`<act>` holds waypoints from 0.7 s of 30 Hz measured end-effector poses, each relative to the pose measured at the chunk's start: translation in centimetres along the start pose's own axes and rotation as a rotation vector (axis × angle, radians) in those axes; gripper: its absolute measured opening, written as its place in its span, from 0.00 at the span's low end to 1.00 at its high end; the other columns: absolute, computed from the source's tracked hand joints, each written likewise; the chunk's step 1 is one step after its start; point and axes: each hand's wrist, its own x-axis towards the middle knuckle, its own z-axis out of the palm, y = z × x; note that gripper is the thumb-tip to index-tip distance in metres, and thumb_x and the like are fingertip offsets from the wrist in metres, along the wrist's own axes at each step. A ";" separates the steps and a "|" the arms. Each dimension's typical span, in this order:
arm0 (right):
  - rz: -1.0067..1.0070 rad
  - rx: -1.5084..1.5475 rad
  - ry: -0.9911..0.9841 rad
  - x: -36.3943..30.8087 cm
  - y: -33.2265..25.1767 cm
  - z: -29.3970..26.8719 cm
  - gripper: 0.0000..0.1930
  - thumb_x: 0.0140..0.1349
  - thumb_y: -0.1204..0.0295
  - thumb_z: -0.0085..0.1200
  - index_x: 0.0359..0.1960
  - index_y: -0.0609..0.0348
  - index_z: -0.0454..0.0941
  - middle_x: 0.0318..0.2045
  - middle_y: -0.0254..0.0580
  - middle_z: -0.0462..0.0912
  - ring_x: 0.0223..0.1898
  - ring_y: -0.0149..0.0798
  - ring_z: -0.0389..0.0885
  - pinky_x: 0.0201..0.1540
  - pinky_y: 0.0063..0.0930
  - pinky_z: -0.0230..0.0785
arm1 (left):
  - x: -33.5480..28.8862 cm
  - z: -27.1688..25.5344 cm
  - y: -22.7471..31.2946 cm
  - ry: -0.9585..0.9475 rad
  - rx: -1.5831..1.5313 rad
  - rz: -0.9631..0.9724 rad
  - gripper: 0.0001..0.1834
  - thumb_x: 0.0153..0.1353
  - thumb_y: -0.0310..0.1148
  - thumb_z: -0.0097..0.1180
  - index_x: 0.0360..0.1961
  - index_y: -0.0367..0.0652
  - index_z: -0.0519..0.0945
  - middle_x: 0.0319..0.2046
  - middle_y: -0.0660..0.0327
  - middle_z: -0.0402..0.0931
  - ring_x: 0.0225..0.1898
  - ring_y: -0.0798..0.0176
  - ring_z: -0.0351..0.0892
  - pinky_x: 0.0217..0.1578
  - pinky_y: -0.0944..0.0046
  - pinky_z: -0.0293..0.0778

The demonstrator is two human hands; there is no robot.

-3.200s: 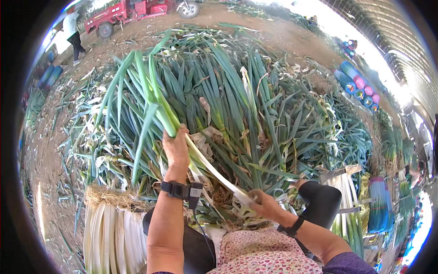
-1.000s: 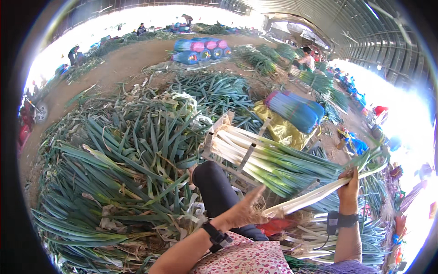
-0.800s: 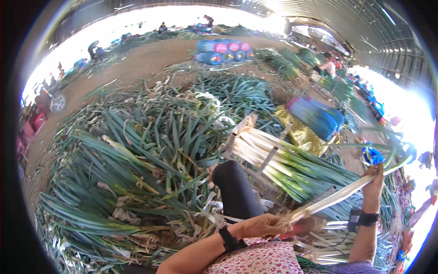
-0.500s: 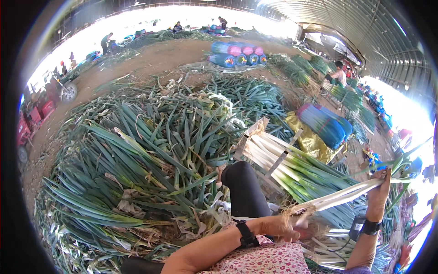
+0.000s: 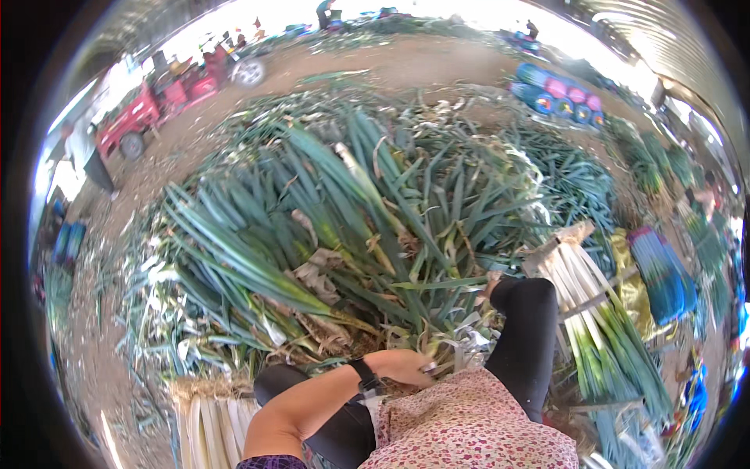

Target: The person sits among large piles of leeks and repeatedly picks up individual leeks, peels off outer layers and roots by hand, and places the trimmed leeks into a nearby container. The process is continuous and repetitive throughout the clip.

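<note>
My left hand (image 5: 401, 366), with a black band on the wrist, is in front of my body by the near edge of a large heap of green onions (image 5: 312, 187). Its fingers curl together beside dry, pale leaf scraps (image 5: 461, 348); whatever they hold, if anything, is hidden. My right hand is out of the picture. To the right, past my bent knee, a bunch of cleaned green onions (image 5: 586, 305) with white stems lies in a metal rack (image 5: 586, 306). At the lower left stands another bundle of white stems (image 5: 211, 430), roots uppermost.
Blue net-wrapped bundles (image 5: 660, 273) lie on a yellow sack (image 5: 634, 293) at the right, with more stacked bundles (image 5: 558, 94) farther back. A red motor cart (image 5: 168, 98) is at the far left. A person (image 5: 86, 156) stands near it on the dirt floor (image 5: 312, 70).
My view has swung left, so the heap and rack sit farther right. The right hand, which held a few long green onions, has left the picture. My left hand is away from their roots.
</note>
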 end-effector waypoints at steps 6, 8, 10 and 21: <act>-0.382 -0.338 -0.262 -2.5 -3.9 15.4 0.20 0.67 0.62 0.45 0.56 0.58 0.69 0.42 0.41 0.76 0.45 0.35 0.75 0.44 0.33 0.70 | -7.5 -6.8 -4.2 0.806 -0.061 0.017 0.28 0.56 0.37 0.58 0.57 0.40 0.70 0.47 0.49 0.78 0.43 0.53 0.80 0.45 0.61 0.74; -0.509 -0.167 -0.716 -12.9 -7.2 30.2 0.22 0.65 0.64 0.47 0.59 0.58 0.69 0.46 0.43 0.77 0.48 0.36 0.74 0.47 0.35 0.70 | -10.2 -8.5 -8.0 1.303 -0.701 0.250 0.19 0.62 0.34 0.55 0.52 0.40 0.72 0.30 0.60 0.78 0.32 0.62 0.78 0.34 0.65 0.74; -0.645 -0.186 -1.140 -29.4 -10.9 40.2 0.20 0.64 0.70 0.49 0.58 0.60 0.69 0.47 0.39 0.76 0.45 0.32 0.76 0.46 0.26 0.71 | -13.4 -9.9 -10.4 1.679 -1.147 0.092 0.14 0.61 0.35 0.57 0.45 0.42 0.75 0.29 0.63 0.78 0.32 0.65 0.78 0.34 0.65 0.74; -1.315 -0.485 -2.121 -78.1 19.6 50.5 0.36 0.51 0.60 0.62 0.59 0.65 0.65 0.47 0.60 0.78 0.47 0.59 0.77 0.51 0.40 0.70 | -19.1 -9.3 -11.5 1.993 -1.444 0.338 0.04 0.61 0.30 0.53 0.36 0.44 0.75 0.27 0.62 0.77 0.27 0.65 0.78 0.27 0.66 0.74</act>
